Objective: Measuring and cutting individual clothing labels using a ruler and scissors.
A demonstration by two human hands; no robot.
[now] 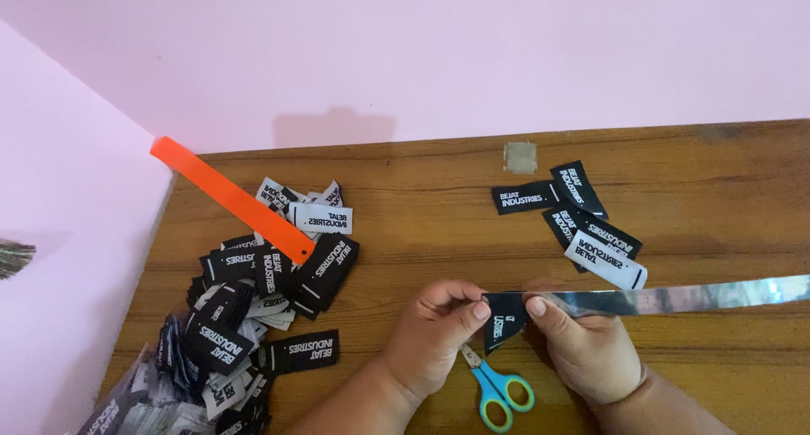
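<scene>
Both hands meet at the near middle of the wooden surface (pixel 439 232), and we take the scissors (pixel 498 389) as our landmark — blue and green handles, lying flat on the wood between the 2 wrists.

Directly beyond the scissors, the left hand (pixel 434 334) pinches the folded black end of the label ribbon (pixel 641 300) between thumb and forefinger. The right hand (pixel 582 342) pinches the same strip just beside it, thumb on top. Neither hand is spread; both are closed on the ribbon.

The ribbon's long axis runs level, from the fold above the scissors out to the right, past the frame edge. The right hand sits under it; the left holds only the end.

Left of the scissors — a large heap of cut black labels (pixel 253 291) with an orange strip (pixel 228 197) across it. Beyond and right of the scissors, 4 or so loose labels (pixel 582 220).
</scene>
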